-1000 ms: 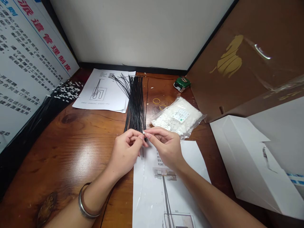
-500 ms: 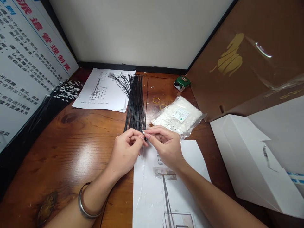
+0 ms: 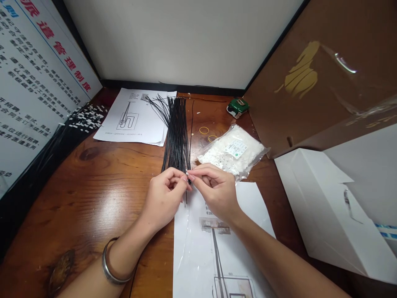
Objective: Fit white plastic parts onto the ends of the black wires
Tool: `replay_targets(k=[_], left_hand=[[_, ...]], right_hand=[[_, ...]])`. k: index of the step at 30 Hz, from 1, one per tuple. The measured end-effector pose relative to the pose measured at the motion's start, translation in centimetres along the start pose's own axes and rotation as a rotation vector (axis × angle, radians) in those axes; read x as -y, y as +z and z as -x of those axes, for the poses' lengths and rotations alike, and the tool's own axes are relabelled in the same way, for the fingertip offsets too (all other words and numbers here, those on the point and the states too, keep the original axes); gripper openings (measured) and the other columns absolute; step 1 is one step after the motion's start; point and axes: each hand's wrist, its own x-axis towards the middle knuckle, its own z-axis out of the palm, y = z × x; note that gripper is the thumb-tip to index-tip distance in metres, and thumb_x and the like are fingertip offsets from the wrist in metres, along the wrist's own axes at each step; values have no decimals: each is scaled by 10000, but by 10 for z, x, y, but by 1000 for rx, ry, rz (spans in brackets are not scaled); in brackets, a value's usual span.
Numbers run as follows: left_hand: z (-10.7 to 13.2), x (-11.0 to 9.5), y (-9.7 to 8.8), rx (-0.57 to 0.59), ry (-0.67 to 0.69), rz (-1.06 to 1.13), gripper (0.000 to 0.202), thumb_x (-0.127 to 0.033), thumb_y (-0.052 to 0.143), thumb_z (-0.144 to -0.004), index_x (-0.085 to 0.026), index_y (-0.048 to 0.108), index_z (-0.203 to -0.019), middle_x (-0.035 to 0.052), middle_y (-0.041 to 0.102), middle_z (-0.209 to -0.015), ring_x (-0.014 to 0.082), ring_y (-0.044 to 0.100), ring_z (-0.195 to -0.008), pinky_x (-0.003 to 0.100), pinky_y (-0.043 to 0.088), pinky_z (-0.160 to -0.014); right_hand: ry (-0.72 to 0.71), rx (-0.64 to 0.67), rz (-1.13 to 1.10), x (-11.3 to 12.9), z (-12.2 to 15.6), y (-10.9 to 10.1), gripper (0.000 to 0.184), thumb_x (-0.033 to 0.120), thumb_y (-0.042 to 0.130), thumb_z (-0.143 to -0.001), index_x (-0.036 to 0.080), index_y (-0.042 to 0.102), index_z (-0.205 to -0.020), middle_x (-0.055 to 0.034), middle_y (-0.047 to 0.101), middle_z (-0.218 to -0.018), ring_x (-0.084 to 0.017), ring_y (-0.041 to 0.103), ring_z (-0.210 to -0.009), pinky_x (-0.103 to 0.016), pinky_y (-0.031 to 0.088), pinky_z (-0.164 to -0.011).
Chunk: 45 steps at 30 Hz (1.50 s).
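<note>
My left hand (image 3: 163,198) and my right hand (image 3: 214,190) meet fingertip to fingertip over the near end of a bundle of thin black wires (image 3: 177,132) that lies lengthwise on the wooden table (image 3: 102,186). The left hand pinches a single black wire that hangs down below the fingers. A tiny white part sits in the pinch of my right hand at the tip of that wire. A metal bangle (image 3: 112,265) circles my left wrist.
A clear bag of small white parts (image 3: 232,151) lies right of the bundle, with yellow rubber bands (image 3: 204,130) and a green object (image 3: 237,107) behind. Drawing sheets lie at the back left (image 3: 133,118) and under my hands (image 3: 217,248). Finished wires with white ends (image 3: 83,118) lie left; a white box (image 3: 335,207) stands right.
</note>
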Motion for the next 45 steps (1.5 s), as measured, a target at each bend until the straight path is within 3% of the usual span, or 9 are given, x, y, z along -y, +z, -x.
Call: replay_targets(k=[5, 15, 22, 26, 34, 45], left_hand=[[0, 0, -1, 25, 17, -28, 176, -276, 571, -847, -160, 603, -719, -15, 618, -656, 66, 464, -465, 190, 359, -447], [0, 0, -3, 69, 63, -33, 184, -295, 564, -879, -161, 605, -760, -6, 638, -702, 66, 479, -477, 190, 375, -453], [0, 1, -3, 85, 76, -13, 180, -288, 557, -884, -156, 601, -770, -15, 623, -684, 62, 479, -475, 185, 386, -452], [0, 2, -2, 75, 71, -11, 180, -297, 565, -885, -154, 612, -786, -11, 632, -703, 63, 489, -485, 187, 407, -463], [-2, 2, 1, 1, 30, 43, 170, -312, 605, -861, -149, 623, -818, -2, 650, -734, 61, 501, -478, 183, 434, -455], [-2, 1, 2, -1, 12, 78, 176, -321, 628, -840, -147, 626, -815, 0, 646, -745, 55, 514, -470, 172, 434, -440]], right_hand=[[25, 8, -7, 0, 0, -1, 107, 171, 654, -747, 213, 751, -731, -15, 701, -757, -58, 353, -428, -270, 326, -440], [129, 48, -119, -2, -2, -3, 79, 208, 668, -737, 198, 744, -723, -21, 681, -714, -73, 436, -462, -262, 349, -451], [55, 43, -108, -2, -3, -3, 78, 178, 661, -739, 183, 737, -723, -25, 659, -706, -99, 526, -535, -267, 392, -486], [77, 47, -131, -2, -2, -2, 74, 184, 663, -738, 190, 734, -718, -21, 671, -735, -80, 500, -495, -260, 382, -462], [160, 0, -218, 2, -3, -1, 45, 212, 689, -726, 191, 728, -734, -29, 704, -733, -109, 592, -549, -253, 442, -466], [214, 18, -258, 3, -2, -1, 28, 217, 696, -707, 189, 697, -705, -14, 694, -640, -126, 630, -528, -265, 481, -473]])
